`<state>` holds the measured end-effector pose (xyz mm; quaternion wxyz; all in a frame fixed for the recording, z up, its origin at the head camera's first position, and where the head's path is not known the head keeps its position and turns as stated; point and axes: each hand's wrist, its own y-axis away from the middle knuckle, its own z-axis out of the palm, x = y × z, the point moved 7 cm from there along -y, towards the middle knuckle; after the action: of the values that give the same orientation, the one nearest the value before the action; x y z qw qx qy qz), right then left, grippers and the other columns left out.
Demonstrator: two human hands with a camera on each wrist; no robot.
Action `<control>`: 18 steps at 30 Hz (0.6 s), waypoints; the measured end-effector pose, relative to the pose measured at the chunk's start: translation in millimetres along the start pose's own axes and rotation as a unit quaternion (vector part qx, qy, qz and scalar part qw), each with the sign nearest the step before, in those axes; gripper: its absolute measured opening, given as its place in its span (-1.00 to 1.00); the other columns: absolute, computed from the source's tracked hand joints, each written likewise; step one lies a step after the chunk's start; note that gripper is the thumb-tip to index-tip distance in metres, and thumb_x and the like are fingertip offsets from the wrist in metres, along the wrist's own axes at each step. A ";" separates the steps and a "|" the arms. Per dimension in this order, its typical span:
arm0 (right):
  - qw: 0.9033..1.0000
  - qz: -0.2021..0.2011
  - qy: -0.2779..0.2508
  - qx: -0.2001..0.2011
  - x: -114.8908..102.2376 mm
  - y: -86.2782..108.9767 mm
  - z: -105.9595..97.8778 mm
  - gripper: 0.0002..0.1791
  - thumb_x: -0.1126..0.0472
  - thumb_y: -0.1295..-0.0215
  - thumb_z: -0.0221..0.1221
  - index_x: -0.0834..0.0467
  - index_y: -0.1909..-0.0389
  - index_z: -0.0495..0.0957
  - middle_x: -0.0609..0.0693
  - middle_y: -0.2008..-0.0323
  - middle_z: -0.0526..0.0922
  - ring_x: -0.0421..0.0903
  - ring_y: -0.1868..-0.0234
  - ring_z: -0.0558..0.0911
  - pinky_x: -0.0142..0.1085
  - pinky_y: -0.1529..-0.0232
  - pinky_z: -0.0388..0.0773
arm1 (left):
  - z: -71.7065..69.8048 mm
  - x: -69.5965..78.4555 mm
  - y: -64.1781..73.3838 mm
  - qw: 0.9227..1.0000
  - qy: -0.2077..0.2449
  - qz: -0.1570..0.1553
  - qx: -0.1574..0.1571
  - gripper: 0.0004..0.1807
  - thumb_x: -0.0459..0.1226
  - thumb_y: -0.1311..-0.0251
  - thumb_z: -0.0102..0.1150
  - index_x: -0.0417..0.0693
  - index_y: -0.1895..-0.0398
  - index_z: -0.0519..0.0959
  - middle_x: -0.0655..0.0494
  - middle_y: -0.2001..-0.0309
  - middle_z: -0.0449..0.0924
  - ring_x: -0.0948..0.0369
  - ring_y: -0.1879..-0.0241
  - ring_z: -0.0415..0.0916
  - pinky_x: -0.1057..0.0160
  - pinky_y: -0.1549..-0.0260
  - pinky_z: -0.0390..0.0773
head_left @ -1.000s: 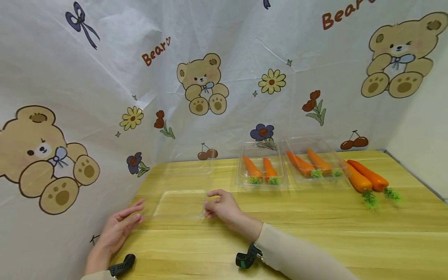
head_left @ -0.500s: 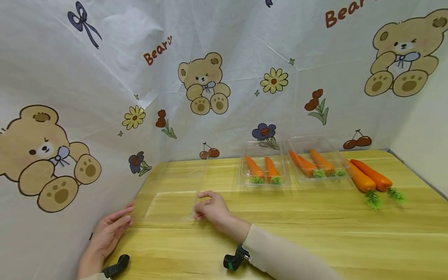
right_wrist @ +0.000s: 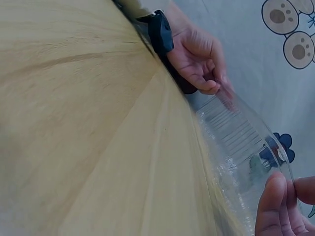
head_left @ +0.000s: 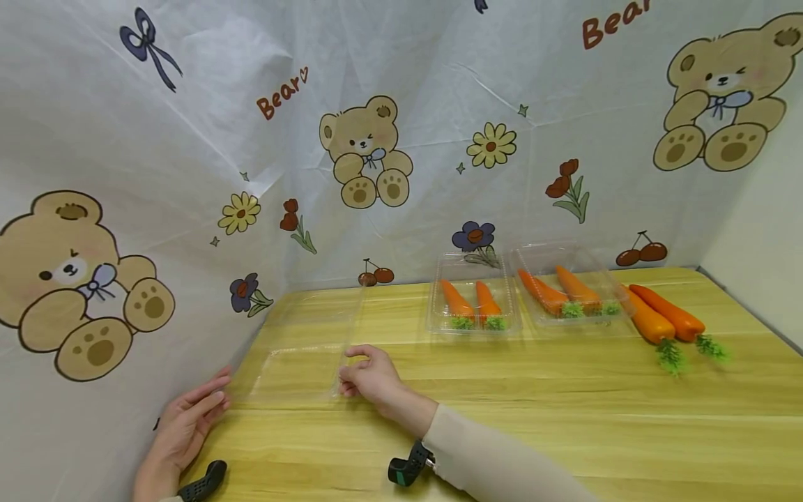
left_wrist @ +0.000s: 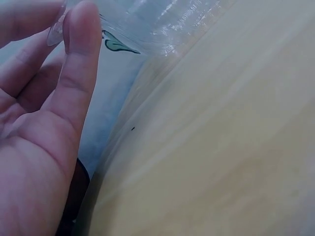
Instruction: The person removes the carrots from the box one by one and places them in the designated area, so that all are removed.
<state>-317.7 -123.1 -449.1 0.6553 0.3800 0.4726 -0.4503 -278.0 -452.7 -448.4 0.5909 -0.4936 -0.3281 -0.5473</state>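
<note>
Left hand [head_left: 185, 427] at the tabletop's [head_left: 533, 390] left edge, palm turned inward, thumb against fingers in a pinch; contact at the tips looks light, hard to judge. Right hand [head_left: 373, 380] over the tabletop's left half, fingers bent, thumb pinching. Right forearm [head_left: 495, 457], in a beige sleeve, slants in from the front edge.

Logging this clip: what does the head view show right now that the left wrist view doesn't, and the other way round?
Only the head view shows the right grip, the four boxed carrots, the two loose carrots off to the right, and the printed bears.

Only the left wrist view shows a small dark speck and, close up, how the left grip pinches the edge of the empty box.

Both share the left grip, at least part of the empty box, and the table.
</note>
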 end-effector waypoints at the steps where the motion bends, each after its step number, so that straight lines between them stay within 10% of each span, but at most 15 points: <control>1: 1.000 0.000 0.000 0.000 0.2 -0.2 0.0 -0.52 0.47 -0.35 0.22 0.39 -0.27 0.41 0.07 0.46 0.70 -0.20 0.57 0.63 -0.38 0.46 0.69 | -0.3 -0.1 0.2 1.000 -0.003 -0.001 0.003 -0.60 -0.63 -0.46 -0.12 -0.37 -0.20 0.62 0.22 -0.23 0.67 0.23 0.14 0.74 0.33 0.11 0.76; 10: 1.000 -0.004 0.006 0.000 0.5 0.2 -0.6 -0.48 0.46 -0.36 0.21 0.40 -0.33 0.40 0.14 0.40 0.72 -0.20 0.56 0.63 -0.36 0.44 0.70 | 1.7 4.1 0.3 0.998 -0.053 0.005 0.037 -0.59 -0.62 -0.44 -0.07 -0.32 -0.23 0.62 0.31 -0.19 0.68 0.40 -0.07 0.66 0.38 0.06 0.73; 18: 1.000 -0.004 0.020 -0.023 -2.1 2.0 -4.4 -0.46 0.34 -0.42 0.23 0.35 -0.37 0.40 0.17 0.30 0.72 -0.15 0.49 0.66 -0.26 0.33 0.76 | 0.4 21.2 -2.8 0.980 -0.105 0.067 0.158 -0.65 -0.62 -0.33 0.12 -0.42 -0.14 0.64 0.32 -0.06 0.75 0.45 -0.09 0.65 0.56 0.04 0.63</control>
<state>-317.3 -117.9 -448.0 0.6524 0.3717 0.4976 -0.4342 -276.7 -458.9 -427.9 0.6591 -0.4695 -0.4367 -0.3930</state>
